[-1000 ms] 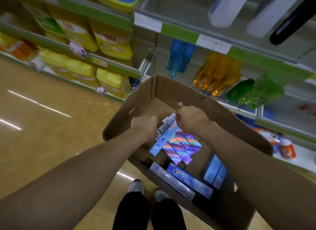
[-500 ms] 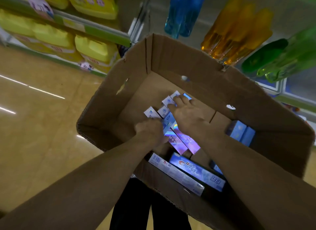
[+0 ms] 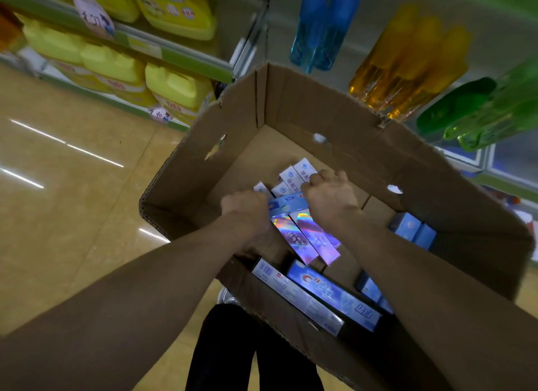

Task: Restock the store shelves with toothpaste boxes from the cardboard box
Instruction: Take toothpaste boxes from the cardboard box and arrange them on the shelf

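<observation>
Head view, looking down into the carton.

1. Carton (image 3: 378, 146): open-topped brown cardboard, hand-holes in its walls, standing in front of the shelves with its near wall at the person's legs (image 3: 227, 347).
2. Bundle (image 3: 288, 206): toothpaste boxes in the middle of the carton. A blue box lies crosswise on top, white ones fan out beyond it, and two iridescent purple ones point toward the near wall.
3. Left hand (image 3: 247, 207): fingers curled in a fist round the bundle's left end.
4. Right hand (image 3: 332, 195): fingers curled over the white boxes and the right end of the blue one, gripping.
5. Long boxes (image 3: 334, 294): one blue and one white, side by side along the near wall, apart from the bundle.
6. Small blue boxes (image 3: 413, 229): on end in the right corner, with more under the right forearm.
7. Shelves (image 3: 186, 56): green-edged, with yellow jugs (image 3: 174, 88) at left, and blue bottles (image 3: 320, 27), orange bottles (image 3: 407, 64) and green bottles (image 3: 495, 108) beyond the carton.
8. Floor (image 3: 72, 187): glossy tan tile with light streaks.
</observation>
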A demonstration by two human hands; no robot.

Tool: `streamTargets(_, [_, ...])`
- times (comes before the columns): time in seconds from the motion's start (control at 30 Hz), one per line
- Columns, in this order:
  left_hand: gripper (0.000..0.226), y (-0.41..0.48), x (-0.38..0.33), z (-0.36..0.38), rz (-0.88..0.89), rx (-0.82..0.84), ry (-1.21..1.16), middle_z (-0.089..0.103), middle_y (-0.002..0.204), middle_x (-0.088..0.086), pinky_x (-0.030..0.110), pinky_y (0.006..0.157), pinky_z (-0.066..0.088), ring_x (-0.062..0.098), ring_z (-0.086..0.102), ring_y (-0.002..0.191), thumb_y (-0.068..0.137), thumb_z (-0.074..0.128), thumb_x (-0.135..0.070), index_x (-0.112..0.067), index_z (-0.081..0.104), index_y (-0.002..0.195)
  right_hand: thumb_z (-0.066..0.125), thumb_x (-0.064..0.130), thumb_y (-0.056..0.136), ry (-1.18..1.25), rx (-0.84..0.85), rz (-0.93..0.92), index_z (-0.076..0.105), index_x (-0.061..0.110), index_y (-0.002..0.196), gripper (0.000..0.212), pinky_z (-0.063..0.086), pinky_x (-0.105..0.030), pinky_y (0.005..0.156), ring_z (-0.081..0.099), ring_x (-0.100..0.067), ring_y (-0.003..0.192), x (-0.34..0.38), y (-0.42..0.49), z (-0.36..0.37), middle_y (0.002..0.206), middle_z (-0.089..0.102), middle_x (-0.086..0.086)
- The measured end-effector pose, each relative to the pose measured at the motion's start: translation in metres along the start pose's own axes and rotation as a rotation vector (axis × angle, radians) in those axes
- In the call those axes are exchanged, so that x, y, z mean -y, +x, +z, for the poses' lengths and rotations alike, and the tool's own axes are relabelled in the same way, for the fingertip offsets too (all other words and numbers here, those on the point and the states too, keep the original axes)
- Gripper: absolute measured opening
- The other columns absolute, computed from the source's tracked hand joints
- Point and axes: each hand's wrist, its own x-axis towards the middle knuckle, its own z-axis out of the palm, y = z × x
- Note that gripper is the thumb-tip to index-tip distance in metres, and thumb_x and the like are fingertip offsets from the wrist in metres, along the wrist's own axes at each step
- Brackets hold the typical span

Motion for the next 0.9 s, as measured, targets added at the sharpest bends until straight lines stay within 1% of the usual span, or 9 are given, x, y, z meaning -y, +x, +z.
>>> streamTargets(0.13, [0.045,-0.017,-0.003,-0.031,-0.009,-0.065,-0.018,0.047,0.132,0.008,0.035,0.093,0.041,0.027,0.040,0.126,0.088,0.058,-0.030,-0.021,0.050,0.131,0.059,0.026,0.086,0.042,-0.069,0.033,0.052,0.015,0.123,0.039,0.034,-0.038,0.099,0.051,-0.027,0.117,-0.012,-0.014,-0.025,0.126,0.054,-0.007])
streamTargets(0.2, [0.045,-0.027,-0.004,-0.049,-0.018,-0.110,-0.051,0.047,0.129,0.008,0.036,0.093,0.042,0.026,0.040,0.125,0.086,0.060,-0.030,-0.018,0.052,0.129,0.062,0.029,0.085,0.079,-0.101,0.045,0.051,0.014,0.124,0.043,0.036,-0.036,0.097,0.054,-0.026,0.116,-0.019,-0.023,-0.045,0.125,0.056,-0.007])
streamTargets(0.3, [0.049,-0.049,-0.002,-0.081,-0.029,-0.187,-0.076,0.047,0.127,0.007,0.037,0.091,0.043,0.026,0.042,0.124,0.084,0.063,-0.033,-0.015,0.054,0.128,0.060,0.028,0.086,0.121,-0.136,0.038,0.045,0.014,0.129,0.048,0.040,-0.032,0.091,0.058,-0.026,0.113,-0.031,-0.040,-0.081,0.122,0.061,-0.006])
streamTargets(0.4, [0.052,-0.074,0.006,-0.116,-0.039,-0.254,-0.084,0.048,0.124,0.007,0.037,0.089,0.044,0.026,0.043,0.120,0.080,0.068,-0.043,-0.017,0.056,0.123,0.058,0.027,0.087,0.102,-0.222,0.014,0.042,0.014,0.121,0.040,0.036,-0.032,0.076,0.061,-0.029,0.106,-0.039,-0.055,-0.118,0.115,0.063,-0.006])
streamTargets(0.47, [0.046,-0.091,0.012,-0.137,-0.040,-0.295,-0.090,0.049,0.122,0.007,0.038,0.089,0.044,0.026,0.046,0.117,0.080,0.068,-0.042,-0.019,0.057,0.118,0.057,0.029,0.088,0.095,-0.268,0.004,0.042,0.016,0.117,0.035,0.034,-0.031,0.071,0.061,-0.028,0.103,-0.040,-0.062,-0.142,0.112,0.063,-0.005])
streamTargets(0.53, [0.041,-0.115,0.022,-0.160,-0.065,-0.353,-0.082,0.049,0.122,0.006,0.039,0.089,0.044,0.026,0.046,0.117,0.083,0.066,-0.039,-0.021,0.056,0.118,0.056,0.032,0.090,0.076,-0.332,-0.023,0.044,0.020,0.117,0.032,0.034,-0.032,0.071,0.061,-0.026,0.102,-0.039,-0.073,-0.171,0.113,0.063,-0.003])
streamTargets(0.6, [0.042,-0.142,0.034,-0.182,-0.098,-0.411,-0.062,0.048,0.121,0.007,0.039,0.089,0.043,0.026,0.045,0.118,0.085,0.064,-0.039,-0.020,0.055,0.122,0.053,0.033,0.090,0.046,-0.409,-0.059,0.047,0.022,0.115,0.028,0.033,-0.032,0.072,0.060,-0.025,0.104,-0.036,-0.085,-0.203,0.114,0.063,-0.002])
streamTargets(0.7, [0.040,-0.187,0.057,-0.209,-0.165,-0.481,-0.050,0.048,0.122,0.007,0.038,0.089,0.043,0.026,0.045,0.120,0.086,0.061,-0.038,-0.021,0.055,0.122,0.053,0.033,0.089,0.006,-0.502,-0.133,0.049,0.022,0.114,0.028,0.030,-0.032,0.072,0.059,-0.026,0.106,-0.024,-0.103,-0.250,0.115,0.062,-0.002])
streamTargets(0.9, [0.038,-0.291,0.119,-0.237,-0.358,-0.609,-0.083,0.046,0.125,0.007,0.040,0.085,0.043,0.027,0.044,0.119,0.089,0.057,-0.034,-0.020,0.052,0.124,0.055,0.038,0.086,-0.046,-0.718,-0.327,0.053,0.024,0.110,0.027,0.032,-0.031,0.069,0.060,-0.027,0.104,0.035,-0.137,-0.341,0.112,0.063,-0.001])
